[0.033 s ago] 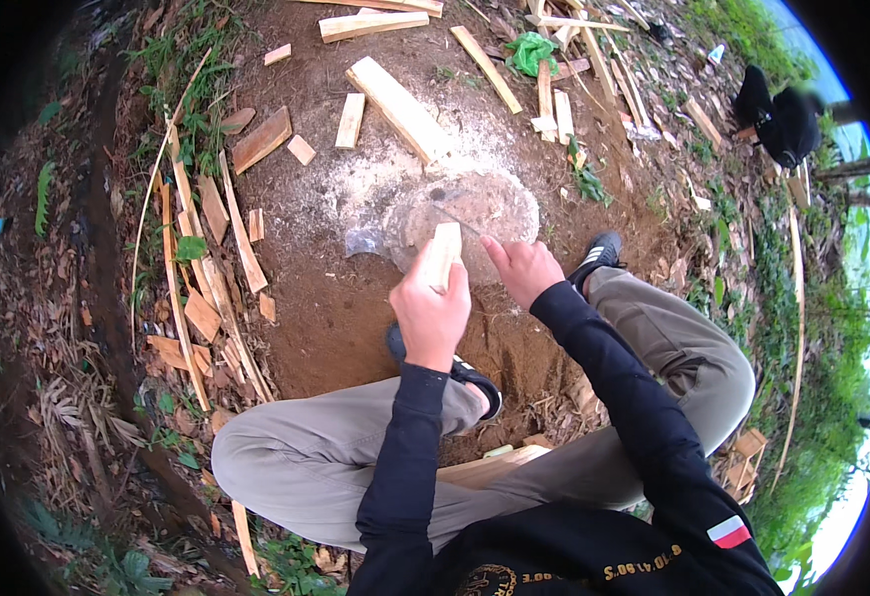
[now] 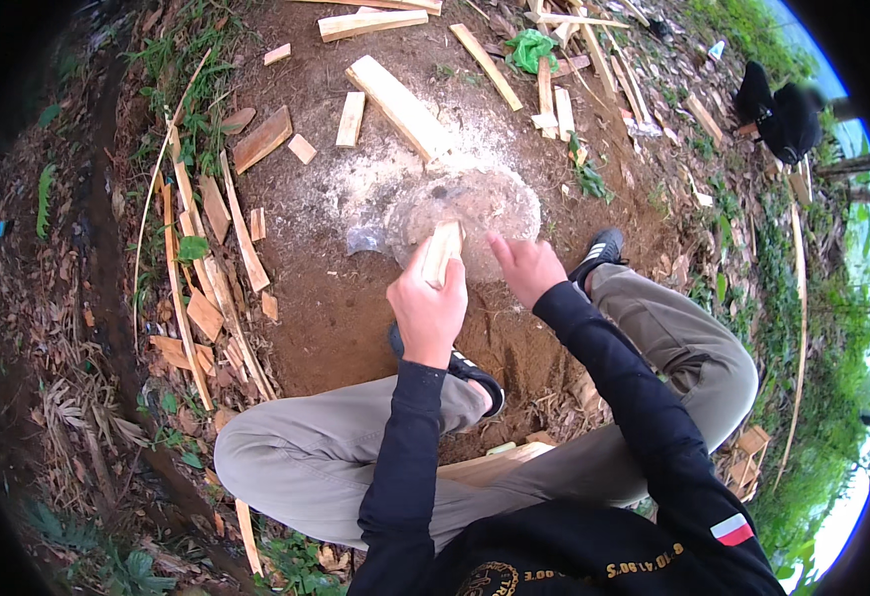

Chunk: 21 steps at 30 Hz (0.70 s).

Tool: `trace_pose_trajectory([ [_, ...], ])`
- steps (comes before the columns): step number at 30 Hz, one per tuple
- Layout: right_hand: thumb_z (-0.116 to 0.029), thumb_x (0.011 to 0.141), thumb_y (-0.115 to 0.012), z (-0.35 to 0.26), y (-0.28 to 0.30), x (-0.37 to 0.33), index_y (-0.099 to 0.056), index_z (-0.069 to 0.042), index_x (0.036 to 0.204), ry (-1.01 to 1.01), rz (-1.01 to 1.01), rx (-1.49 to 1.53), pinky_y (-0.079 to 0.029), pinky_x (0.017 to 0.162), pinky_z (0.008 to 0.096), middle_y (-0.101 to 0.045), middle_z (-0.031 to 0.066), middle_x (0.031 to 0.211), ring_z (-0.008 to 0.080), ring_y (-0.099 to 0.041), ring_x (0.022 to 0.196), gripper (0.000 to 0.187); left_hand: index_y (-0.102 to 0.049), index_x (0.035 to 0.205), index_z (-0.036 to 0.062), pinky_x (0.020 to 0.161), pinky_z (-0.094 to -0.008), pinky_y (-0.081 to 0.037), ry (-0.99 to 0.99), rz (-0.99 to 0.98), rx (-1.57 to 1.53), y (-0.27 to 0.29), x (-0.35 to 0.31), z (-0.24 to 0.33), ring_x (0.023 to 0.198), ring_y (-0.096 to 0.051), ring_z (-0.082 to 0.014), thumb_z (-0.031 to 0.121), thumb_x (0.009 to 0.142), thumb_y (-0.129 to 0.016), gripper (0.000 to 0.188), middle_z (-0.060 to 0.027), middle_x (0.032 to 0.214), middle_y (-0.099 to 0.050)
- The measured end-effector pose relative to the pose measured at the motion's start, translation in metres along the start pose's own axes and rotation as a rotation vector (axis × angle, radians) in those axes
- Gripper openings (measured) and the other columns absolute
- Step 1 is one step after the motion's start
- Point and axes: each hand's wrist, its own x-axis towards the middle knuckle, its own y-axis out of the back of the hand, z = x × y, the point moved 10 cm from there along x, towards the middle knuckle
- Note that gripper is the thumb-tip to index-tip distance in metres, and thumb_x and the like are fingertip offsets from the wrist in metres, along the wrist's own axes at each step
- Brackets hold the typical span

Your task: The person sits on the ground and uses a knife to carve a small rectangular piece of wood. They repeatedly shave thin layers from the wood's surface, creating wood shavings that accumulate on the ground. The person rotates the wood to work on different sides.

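Note:
My left hand (image 2: 428,310) is closed around a short pale piece of wood (image 2: 443,248), its upper end sticking out past the thumb. Just right of it, my right hand (image 2: 529,270) is curled with the thumb on top. It grips a knife whose thin blade shows in the earlier frame; here the blade is blurred or hidden. Both hands are above the near side of a round chopping stump (image 2: 509,199), dusted with pale shavings. A long pale board (image 2: 395,104) has its near end by the stump's far edge.
Several wood offcuts (image 2: 263,139) lie on the dirt beyond the stump. Long strips (image 2: 202,268) lie at the left. A scrap of clear plastic (image 2: 362,239) is beside the stump, and a green plastic bag (image 2: 531,52) lies farther off. A person in dark clothes (image 2: 788,124) is at the far right.
The blade that reached from my right hand past the wood's tip can no longer be made out. The wood has turned slightly in my left hand, and my right hand has shifted a little.

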Motion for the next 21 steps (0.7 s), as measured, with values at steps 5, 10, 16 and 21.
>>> trace_pose_trajectory([
  [5, -0.044, 0.101, -0.045, -0.017, 0.017, -0.018, -0.064, 0.0, 0.072, 0.124, -0.064, 0.072, -0.05, 0.066, 0.0515, -0.06, 0.0254, 0.064, 0.0434, -0.062, 0.066, 0.057, -0.066, 0.108, -0.0077, 0.07, -0.0368, -0.056, 0.091, -0.066, 0.071, 0.001, 0.003, 0.007, 0.081, -0.073, -0.0329, 0.013, 0.084, -0.066, 0.032, -0.024, 0.086, -0.07],
  [10, -0.037, 0.102, -0.045, -0.025, 0.013, -0.022, -0.064, -0.002, 0.079, 0.211, -0.094, -0.033, -0.049, 0.061, 0.0501, -0.059, 0.0223, 0.063, 0.042, -0.06, 0.063, 0.045, -0.067, 0.106, -0.006, 0.069, -0.0373, -0.055, 0.06, -0.089, 0.098, 0.002, 0.003, 0.021, 0.078, -0.071, -0.0356, 0.014, 0.084, -0.067, 0.029, -0.0245, 0.082, -0.069],
  [16, -0.025, 0.1, -0.047, -0.043, 0.001, -0.029, -0.064, -0.01, 0.111, 0.473, -0.078, -0.333, -0.051, 0.055, 0.0457, -0.062, 0.014, 0.068, 0.0352, -0.063, 0.06, 0.025, -0.067, 0.105, -0.0051, 0.069, -0.0384, -0.055, 0.015, -0.037, 0.115, 0.003, -0.002, 0.006, 0.079, -0.071, -0.0363, 0.014, 0.085, -0.067, 0.028, -0.0246, 0.082, -0.069],
  [21, -0.031, 0.1, -0.047, -0.042, -0.006, -0.024, -0.064, -0.012, 0.104, 0.321, -0.073, -0.335, -0.053, 0.052, 0.0444, -0.062, 0.0142, 0.066, 0.0336, -0.065, 0.059, 0.025, -0.067, 0.105, -0.0051, 0.069, -0.0384, -0.055, 0.031, -0.022, 0.073, 0.001, -0.003, 0.005, 0.079, -0.071, -0.0361, 0.013, 0.084, -0.067, 0.028, -0.0243, 0.084, -0.069],
])
